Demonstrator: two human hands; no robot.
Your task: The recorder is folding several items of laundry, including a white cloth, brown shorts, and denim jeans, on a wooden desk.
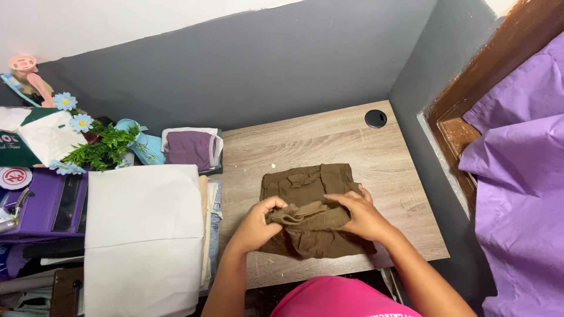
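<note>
So, you've got both hands on that brown garment [311,205] lying folded on the wooden desk [329,138]. Your left hand [258,224] is curled in, fingers pressed together around the bunched-up waistband with its drawstring, pinching the fabric at the near-left part of the fold. Your right hand [359,214] sits just beside it, palm down, fingers bent and pressing on the cloth, with the tips reaching toward the same bunched bit. Whether the right is actually pinching cloth or just pressing on it, I can't tell from this angle.

The garment spreads out past your grip, away from you, as a flat squarish fold, and some of it hangs toward you under your wrists, close to the desk's near edge.

Off to the left of your left hand there's a big folded white cloth [144,235] on top of a stack, right against the desk's edge. Further beyond that, a folded purple piece [189,148] sits on another small pile, and a bunch of fake green leaves with blue daisies [97,144] lies further left. Way beyond your grip, near the far right corner of the desk, is a round black cable hole [376,118]. To the right of your right hand, well apart, hangs a purple sheet [517,170].
</note>
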